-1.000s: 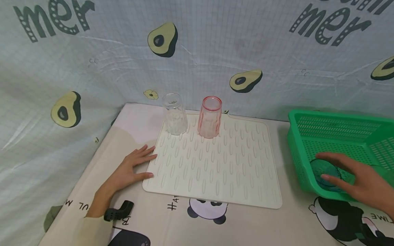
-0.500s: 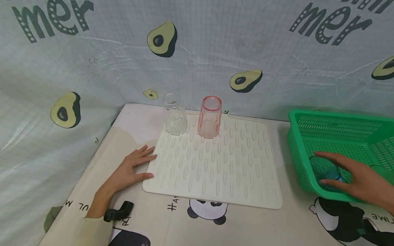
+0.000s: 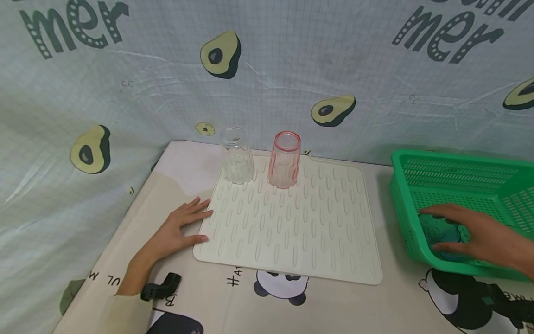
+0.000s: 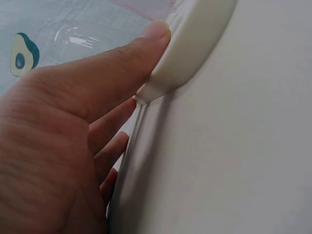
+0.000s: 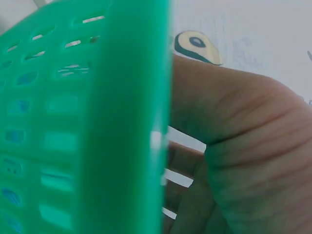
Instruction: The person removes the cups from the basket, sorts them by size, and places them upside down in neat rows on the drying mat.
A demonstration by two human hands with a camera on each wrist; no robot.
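Inside the green basket (image 3: 401,208), my right hand (image 3: 488,236) has its thumb and fingers curved round a blue-tinted drinking glass (image 3: 451,234). The hand covers much of that glass, and the basket wall hides the fingertips in the right wrist view. My left hand (image 3: 177,227) lies at the left edge of a cream drying mat (image 3: 317,232), fingers spread. Its thumb (image 4: 157,30) touches the mat's rim in the left wrist view. Upside down at the mat's back left stand a clear glass (image 3: 238,162) and, to its right, a pink glass (image 3: 285,162).
The basket stands to the right of the mat, with a gap of tablecloth between them. A printed cloth wall (image 3: 267,83) with avocados rises right behind the table. A panda-print tablecloth (image 3: 333,306) covers the tabletop.
My right hand has shifted slightly left within the basket, and the blue glass has tilted between its fingers. My left hand, the mat and the two standing glasses have stayed put.
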